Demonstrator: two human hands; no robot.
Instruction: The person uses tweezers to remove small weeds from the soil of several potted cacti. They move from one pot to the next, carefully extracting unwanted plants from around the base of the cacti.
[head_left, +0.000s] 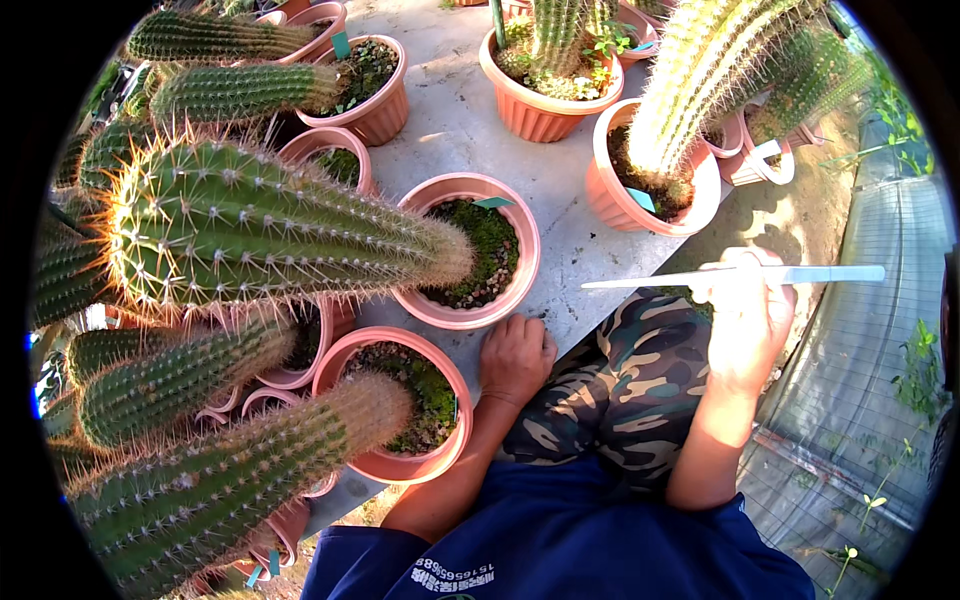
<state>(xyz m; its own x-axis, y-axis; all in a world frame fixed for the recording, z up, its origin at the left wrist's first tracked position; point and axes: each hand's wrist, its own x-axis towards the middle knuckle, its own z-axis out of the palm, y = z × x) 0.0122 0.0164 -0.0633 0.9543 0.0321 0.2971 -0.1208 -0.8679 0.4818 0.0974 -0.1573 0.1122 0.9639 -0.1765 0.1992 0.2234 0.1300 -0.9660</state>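
Note:
My right hand holds long, pale metal tweezers in the air, near the table's right edge. Their narrow tip points left, towards the pots. My left hand rests on the grey table with its fingers curled, and I see nothing in it. Just beyond it stands a terracotta-coloured plastic pot with a green label. From that pot a thick, ribbed columnar cactus stretches left. Beside my left forearm is another such pot, bearing a tall spiny cactus.
More potted cacti crowd the left side. At the back, a pot holds a cactus and small leafy weeds. To the right, a sunlit cactus leans out of its pot. Wire mesh over sheeting lies beyond the table's right edge.

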